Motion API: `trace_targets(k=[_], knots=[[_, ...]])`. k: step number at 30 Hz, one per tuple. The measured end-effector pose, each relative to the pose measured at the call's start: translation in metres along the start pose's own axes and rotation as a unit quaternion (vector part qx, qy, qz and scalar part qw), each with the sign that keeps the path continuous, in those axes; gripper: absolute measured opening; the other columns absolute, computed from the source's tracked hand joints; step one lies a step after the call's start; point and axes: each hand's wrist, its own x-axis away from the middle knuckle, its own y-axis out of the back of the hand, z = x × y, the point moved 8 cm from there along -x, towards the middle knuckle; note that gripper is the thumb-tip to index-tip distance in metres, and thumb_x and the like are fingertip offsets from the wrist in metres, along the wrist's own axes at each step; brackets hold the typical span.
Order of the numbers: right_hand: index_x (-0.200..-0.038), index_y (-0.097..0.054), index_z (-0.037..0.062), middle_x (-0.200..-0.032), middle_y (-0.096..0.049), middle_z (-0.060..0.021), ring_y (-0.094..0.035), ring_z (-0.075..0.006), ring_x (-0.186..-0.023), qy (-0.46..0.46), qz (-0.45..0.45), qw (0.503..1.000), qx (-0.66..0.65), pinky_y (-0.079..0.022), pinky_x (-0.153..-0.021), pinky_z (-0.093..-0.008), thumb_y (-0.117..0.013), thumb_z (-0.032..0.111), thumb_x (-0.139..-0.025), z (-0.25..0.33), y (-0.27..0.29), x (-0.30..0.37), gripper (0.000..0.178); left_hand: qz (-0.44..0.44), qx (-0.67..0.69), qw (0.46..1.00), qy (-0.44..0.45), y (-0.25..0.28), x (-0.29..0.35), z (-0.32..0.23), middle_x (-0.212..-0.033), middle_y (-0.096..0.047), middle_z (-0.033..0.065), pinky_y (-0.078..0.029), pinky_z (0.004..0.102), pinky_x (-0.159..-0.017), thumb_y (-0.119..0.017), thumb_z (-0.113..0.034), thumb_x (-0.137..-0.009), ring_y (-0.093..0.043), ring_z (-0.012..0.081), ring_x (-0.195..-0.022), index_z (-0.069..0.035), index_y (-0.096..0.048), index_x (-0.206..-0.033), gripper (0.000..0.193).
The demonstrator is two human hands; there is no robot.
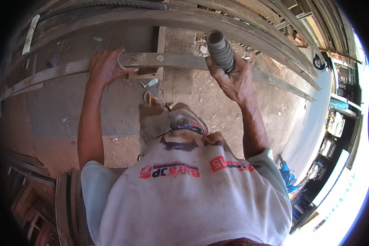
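A long narrow wooden bar [178, 60] runs from left to right in front of me, with a few round pale fittings along its face. My left hand [104, 65] is closed over the bar left of centre, its thumb on the near side. My right hand [235, 82] is wrapped round a grey ribbed tube [220, 55] with a smooth, hollow upper end. The tube stands upright, slightly tilted, in front of the bar and hides part of it. Whether the tube touches the bar, I cannot tell.
Long planks [250, 33] lie stacked beyond the bar, with a dark ribbed rod [110, 5] at the far left. A wooden frame piece [161, 43] sits beyond and beneath the bar. Wood stands at lower left [63, 201]. Blue items [288, 178] lie at right.
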Motion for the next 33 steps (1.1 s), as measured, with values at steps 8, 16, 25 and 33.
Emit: trace_targets(k=[8,16,25,33], knots=[[-0.091,-0.068,0.0021,-0.074,-0.062,0.0009,-0.055,-0.0097,-0.068,0.04,-0.022,0.999,0.002,-0.046,-0.064,-0.0291,-0.076,0.031,-0.094,0.009,0.021,-0.014,0.03,0.009,-0.013,1.0,-0.005,0.001,0.0,0.006,-0.102,-0.076,0.016,-0.056,0.0459,-0.091,-0.089,-0.067,-0.055,-0.073,0.0316,-0.1,-0.008,-0.071,-0.124,0.092],[-0.086,-0.067,0.0027,-0.072,-0.061,0.0019,-0.053,-0.009,-0.066,0.042,0.076,0.994,0.062,-0.045,-0.062,-0.0281,-0.077,0.03,-0.091,0.019,-0.003,-0.021,0.03,0.026,-0.003,1.0,0.0,-0.013,0.0,0.017,-0.127,-0.063,0.0193,-0.046,0.0462,-0.107,-0.084,-0.077,-0.052,-0.06,0.0333,-0.123,-0.006,-0.067,-0.128,0.105],[-0.088,-0.066,0.003,-0.068,-0.058,0.0022,-0.05,-0.008,-0.059,0.053,0.148,0.987,0.043,-0.041,-0.056,-0.0267,-0.076,0.036,-0.093,0.025,-0.015,-0.038,0.034,0.101,0.015,0.995,0.015,-0.014,-0.006,0.018,-0.124,-0.065,0.0209,-0.045,0.0488,-0.107,-0.087,-0.073,-0.051,-0.06,0.0361,-0.123,-0.004,-0.067,-0.123,0.102],[-0.089,-0.068,0.001,-0.069,-0.059,0.0021,-0.051,-0.0094,-0.062,0.16,0.138,0.977,0.026,-0.042,-0.059,-0.0293,-0.077,0.046,-0.09,0.052,-0.052,-0.043,0.046,0.06,-0.011,0.998,-0.016,-0.012,-0.011,0.017,-0.116,-0.068,0.024,-0.051,0.0475,-0.099,-0.089,-0.067,-0.05,-0.065,0.0377,-0.114,0.0,-0.066,-0.128,0.105]])
